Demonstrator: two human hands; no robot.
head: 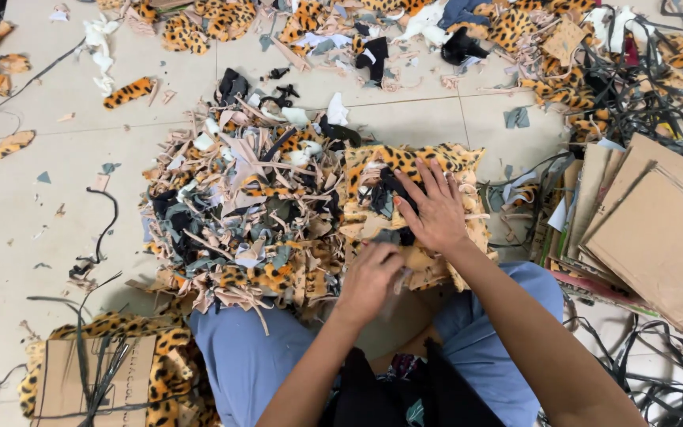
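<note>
Right hand point(436, 209) splayed flat on leopard-print fabric scraps point(405, 166); left hand point(369, 277) curled, pinching a beige scrap point(399, 278) from the pile

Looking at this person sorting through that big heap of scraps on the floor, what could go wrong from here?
The tall heap of leopard-print and beige fabric scraps looks loose; the right hand pressing on it could send pieces sliding onto the pale tiled floor. The left hand digs in half-buried, so anything sharp inside would go unseen. The black straps near the knee might snag when the person stands.
</note>
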